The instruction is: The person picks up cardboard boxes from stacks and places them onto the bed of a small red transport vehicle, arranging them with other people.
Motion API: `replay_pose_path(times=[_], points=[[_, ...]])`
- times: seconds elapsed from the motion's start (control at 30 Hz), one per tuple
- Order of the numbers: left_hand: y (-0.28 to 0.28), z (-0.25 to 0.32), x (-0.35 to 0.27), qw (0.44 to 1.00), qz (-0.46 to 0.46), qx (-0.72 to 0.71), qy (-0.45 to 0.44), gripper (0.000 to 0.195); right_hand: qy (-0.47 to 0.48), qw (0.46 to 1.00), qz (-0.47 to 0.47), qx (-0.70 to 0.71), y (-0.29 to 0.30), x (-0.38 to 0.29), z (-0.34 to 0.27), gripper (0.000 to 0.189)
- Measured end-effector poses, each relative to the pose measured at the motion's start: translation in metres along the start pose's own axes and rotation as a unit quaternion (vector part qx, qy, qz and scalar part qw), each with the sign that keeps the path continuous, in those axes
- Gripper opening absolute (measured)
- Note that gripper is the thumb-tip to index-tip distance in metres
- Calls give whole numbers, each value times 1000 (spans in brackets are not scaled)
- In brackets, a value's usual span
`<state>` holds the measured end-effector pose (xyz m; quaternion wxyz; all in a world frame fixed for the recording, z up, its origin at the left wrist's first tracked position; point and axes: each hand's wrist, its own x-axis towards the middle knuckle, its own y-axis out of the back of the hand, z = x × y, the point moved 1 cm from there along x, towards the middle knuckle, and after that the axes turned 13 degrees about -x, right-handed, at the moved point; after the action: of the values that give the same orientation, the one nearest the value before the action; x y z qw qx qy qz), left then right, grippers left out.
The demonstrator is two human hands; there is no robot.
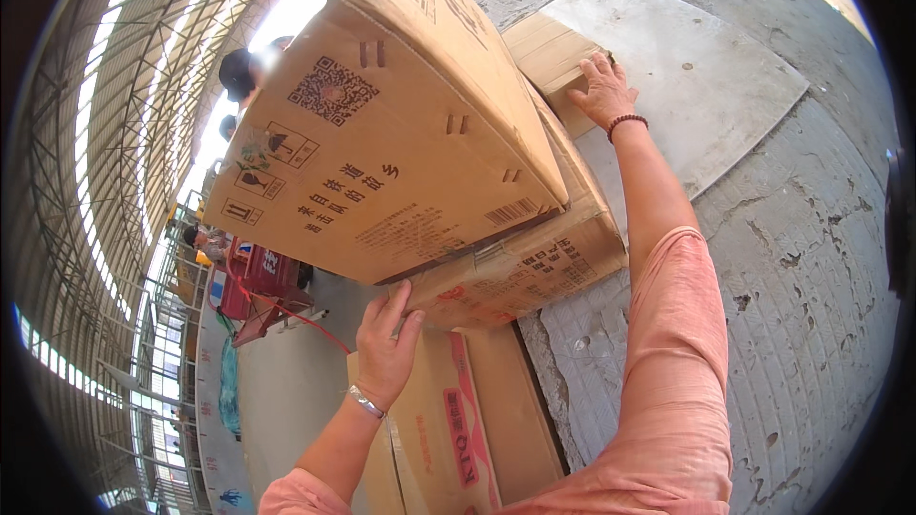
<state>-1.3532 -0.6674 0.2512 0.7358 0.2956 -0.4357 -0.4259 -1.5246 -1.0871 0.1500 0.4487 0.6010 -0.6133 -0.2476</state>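
Observation:
A large cardboard carton [372,136], printed with handling symbols and a square code, leans over a flatter, worn carton [501,275] beneath it. My left hand [390,347] touches the near left corner of that lower carton, thumb and fingers apart. On the far side my right hand [605,89] holds the edge of a small plain cardboard carton [549,50], fingers over its top and thumb on its near side. Below my left hand lies another carton [429,429] with a pink printed band. The undersides of the leaning and worn cartons are hidden.
A smooth pale slab [680,57] lies on the rough, cracked concrete floor [801,286] at the right. A dark red cart [261,282] with a red cord stands at the left. People [240,79], partly hidden, are behind the large carton under a steel-framed roof [93,121].

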Motion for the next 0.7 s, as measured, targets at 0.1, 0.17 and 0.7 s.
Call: replay_pose_path(times=[0.1,0.17,0.7], points=[[6,-5,0,1000,-1,8,-13,42,21,998,52,-7,-3,-19,9,59],[8,-10,-3,1000,12,-16,2,41,34,993,96,-66,-5,-58,13,56],[1,-26,-3,993,63,-59,-78,36,98,982,-11,-163,46,-36,-4,58]])
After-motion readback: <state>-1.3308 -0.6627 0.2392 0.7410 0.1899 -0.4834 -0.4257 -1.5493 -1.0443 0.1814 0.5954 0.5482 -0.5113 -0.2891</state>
